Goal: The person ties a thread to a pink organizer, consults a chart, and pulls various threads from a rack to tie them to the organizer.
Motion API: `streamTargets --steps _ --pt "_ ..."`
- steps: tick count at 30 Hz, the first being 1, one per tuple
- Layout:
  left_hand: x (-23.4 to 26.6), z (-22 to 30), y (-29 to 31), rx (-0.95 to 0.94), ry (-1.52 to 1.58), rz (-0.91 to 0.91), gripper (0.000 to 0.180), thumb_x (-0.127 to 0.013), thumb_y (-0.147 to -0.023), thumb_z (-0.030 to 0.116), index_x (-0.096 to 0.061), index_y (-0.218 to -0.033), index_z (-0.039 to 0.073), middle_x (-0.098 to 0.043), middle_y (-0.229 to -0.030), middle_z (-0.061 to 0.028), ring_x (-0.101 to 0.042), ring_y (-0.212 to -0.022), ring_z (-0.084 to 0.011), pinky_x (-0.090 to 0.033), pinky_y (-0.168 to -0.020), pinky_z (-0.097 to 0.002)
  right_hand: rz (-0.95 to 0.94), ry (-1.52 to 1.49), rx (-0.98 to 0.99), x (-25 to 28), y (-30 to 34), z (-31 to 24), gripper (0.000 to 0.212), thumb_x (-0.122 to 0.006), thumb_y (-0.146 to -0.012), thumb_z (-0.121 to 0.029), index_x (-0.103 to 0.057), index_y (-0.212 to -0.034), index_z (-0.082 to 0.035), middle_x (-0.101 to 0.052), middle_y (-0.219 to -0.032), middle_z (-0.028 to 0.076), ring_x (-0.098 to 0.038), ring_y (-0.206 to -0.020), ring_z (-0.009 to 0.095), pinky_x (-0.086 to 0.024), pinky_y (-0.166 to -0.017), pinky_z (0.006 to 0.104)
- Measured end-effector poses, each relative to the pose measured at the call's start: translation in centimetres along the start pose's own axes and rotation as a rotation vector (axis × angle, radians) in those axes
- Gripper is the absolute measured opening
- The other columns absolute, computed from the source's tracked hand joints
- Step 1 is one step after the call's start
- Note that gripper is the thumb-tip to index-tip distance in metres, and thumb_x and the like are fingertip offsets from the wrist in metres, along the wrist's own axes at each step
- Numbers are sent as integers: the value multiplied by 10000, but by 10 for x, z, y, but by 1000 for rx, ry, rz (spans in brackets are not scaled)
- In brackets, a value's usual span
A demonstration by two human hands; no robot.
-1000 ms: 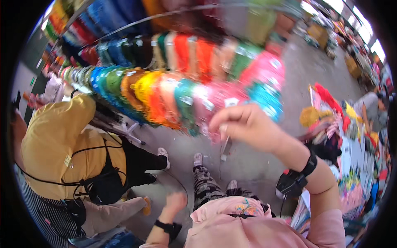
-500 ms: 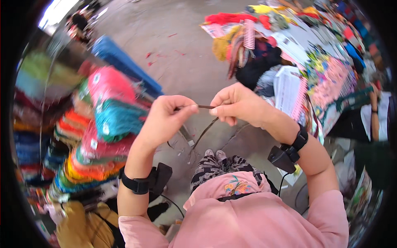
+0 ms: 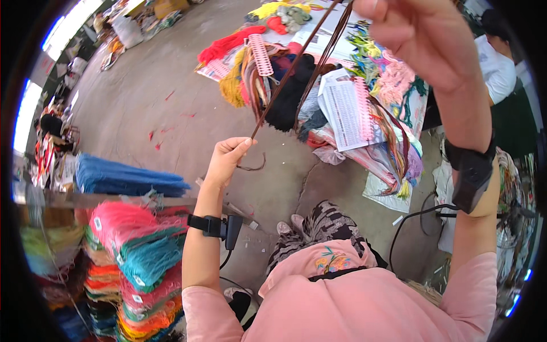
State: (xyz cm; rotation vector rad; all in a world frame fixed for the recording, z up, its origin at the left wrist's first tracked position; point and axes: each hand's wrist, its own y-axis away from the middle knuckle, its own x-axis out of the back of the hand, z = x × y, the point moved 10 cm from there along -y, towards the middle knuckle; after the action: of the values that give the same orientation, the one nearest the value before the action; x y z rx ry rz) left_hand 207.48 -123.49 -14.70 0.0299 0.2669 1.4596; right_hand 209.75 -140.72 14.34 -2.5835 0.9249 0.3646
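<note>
A thin bundle of dark brown yarn (image 3: 289,74) stretches slantwise between my two hands. Its lower end is pinched between thumb and fingers of my left hand (image 3: 225,159), and a short loose tail curls out below them. High at the upper right, my raised right hand (image 3: 430,43) is closed, slightly blurred, at the other end of the yarn. More brown strands hang down in a loop from beside its fingertips, in front of the table. The very top of the yarn runs out of the picture.
At the left, stacked hanks of coloured yarn (image 3: 142,245) and a blue bundle (image 3: 125,175) rise beside me. Ahead, a table holds yarn heaps, a black hank (image 3: 289,94) and printed sheets (image 3: 346,114). A person in white (image 3: 494,65) is at far right. Cables hang by my right arm.
My hands have moved from close together to far apart, the right one up and rightward. The yarn between them is now drawn out long. My view has turned toward the table.
</note>
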Motion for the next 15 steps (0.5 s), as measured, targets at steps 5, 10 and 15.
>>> streamTargets --steps 5,10,15 --pt "-41 -19 -47 23 -89 -9 156 -578 -763 181 -631 -768 35 -542 -635 50 -401 -553 -18 -321 -503 -172 -143 -173 82 21 4 -41 334 -295 -864 -78 -321 -1081 174 -529 -880 196 -564 -792 195 -520 -560 225" --pt "-92 -68 -96 112 -200 -24 133 -571 -761 144 -631 -757 26 -550 -644 47 -416 -565 -23 -341 -530 -182 258 -309 182 166 54 -29 139 -423 -827 -84 -462 -831 49 -489 -869 96 -452 -665 120 -432 -765 281" --pt "-159 -164 -138 310 -256 -131 122 -565 -757 113 -624 -797 15 -540 -634 30 -435 -576 -37 -348 -526 -183 1179 -139 174 402 251 3 95 -498 -752 -47 -489 -678 12 -507 -649 78 -517 -630 179 -435 -768 331"
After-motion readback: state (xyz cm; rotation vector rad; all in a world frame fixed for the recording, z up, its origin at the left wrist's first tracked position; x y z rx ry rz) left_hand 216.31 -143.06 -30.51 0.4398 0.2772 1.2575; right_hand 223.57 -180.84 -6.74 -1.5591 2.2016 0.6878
